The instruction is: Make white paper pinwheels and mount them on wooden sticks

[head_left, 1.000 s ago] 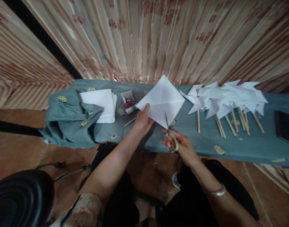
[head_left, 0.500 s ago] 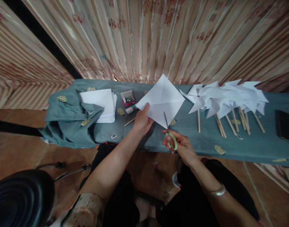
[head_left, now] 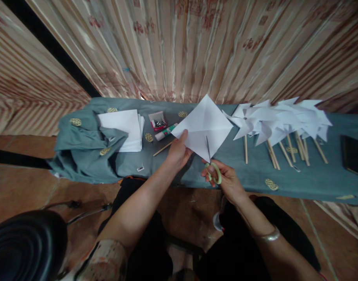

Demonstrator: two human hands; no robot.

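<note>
My left hand [head_left: 179, 151] pinches a square sheet of white paper [head_left: 206, 121] by its lower left side, thumb on top. The sheet is held cornerwise, with faint crease lines crossing at its middle. In my right hand [head_left: 225, 175] is a pair of scissors [head_left: 213, 172] with pale green handles, my fingers through the loops. Their blade lies over the sheet's bottom corner and points up toward its middle. Left of the sheet lie a glue stick [head_left: 164, 133] and a small red and white box [head_left: 158, 121] of metal pins or clips, whose exact kind I cannot make out.
A stack of white paper [head_left: 129, 128] lies on the left of the cloth-covered table [head_left: 196, 180], partly under a cloth fold. Several white paper pinwheels [head_left: 281, 121] on wooden sticks lie at right, beside a dark flat object [head_left: 353, 156]. One stick [head_left: 162, 149] lies near my left hand.
The sheet and my left hand have shifted slightly to the right. The scissors are still at the bottom corner and have moved slightly right too.
</note>
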